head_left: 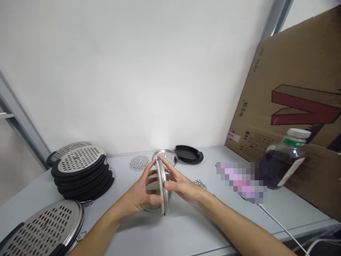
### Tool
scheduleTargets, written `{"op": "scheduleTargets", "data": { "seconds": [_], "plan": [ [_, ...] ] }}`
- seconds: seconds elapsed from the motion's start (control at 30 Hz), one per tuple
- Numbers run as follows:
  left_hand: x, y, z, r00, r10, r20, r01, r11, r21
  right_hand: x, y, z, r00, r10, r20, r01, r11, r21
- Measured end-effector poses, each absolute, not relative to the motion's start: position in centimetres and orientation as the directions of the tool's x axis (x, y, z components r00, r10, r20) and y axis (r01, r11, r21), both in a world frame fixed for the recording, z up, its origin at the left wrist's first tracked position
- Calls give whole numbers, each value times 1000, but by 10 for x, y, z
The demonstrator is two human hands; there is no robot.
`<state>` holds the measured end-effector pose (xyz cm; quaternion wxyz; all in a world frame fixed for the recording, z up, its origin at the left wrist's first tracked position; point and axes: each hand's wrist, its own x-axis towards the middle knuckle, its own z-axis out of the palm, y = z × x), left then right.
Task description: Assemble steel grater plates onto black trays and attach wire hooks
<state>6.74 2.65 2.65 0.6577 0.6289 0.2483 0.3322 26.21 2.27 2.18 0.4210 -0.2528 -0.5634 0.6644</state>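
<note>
My left hand [145,193] and my right hand [182,185] both grip a round, pale, metal-rimmed disc [163,185]. It stands on edge between them just above the table, its rim towards me. The left fingers and thumb press on its left face and the right ones on its right side. Beneath the left hand shows part of a pale rounded thing, mostly hidden. Behind the hands lie a loose perforated metal plate [139,163], a metal ring with a grater-like plate [170,156] and a black round tray [188,153].
At left stands a stack of black-rimmed grater plates [82,179], with more metal grater discs [45,227] nearer me. Metal clips [199,184] lie right of my hands. Farther right are a blurred-out purple item [239,181], a dark-filled bottle [279,167], a cardboard box [301,71] and a white cable [282,227].
</note>
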Motion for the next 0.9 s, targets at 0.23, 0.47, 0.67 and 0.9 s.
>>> {"op": "scheduleTargets", "data": {
  "seconds": [0.23, 0.47, 0.67, 0.9],
  "plan": [
    [66, 27, 19, 640, 760, 117, -130, -43, 991, 258, 18, 22, -498, 855, 143, -228, 30, -973],
    [66, 26, 20, 605, 789, 107, -84, -70, 994, 258, 17, 24, -495, 855, 151, -227, 41, -973],
    [68, 22, 21, 568, 812, 135, -84, -106, 991, 259, 19, 23, -484, 860, 159, -246, 40, -968],
    [68, 20, 26, 527, 827, 198, -102, -169, 980, 259, 17, 27, -491, 838, 240, -228, 142, -963]
  ]
}}
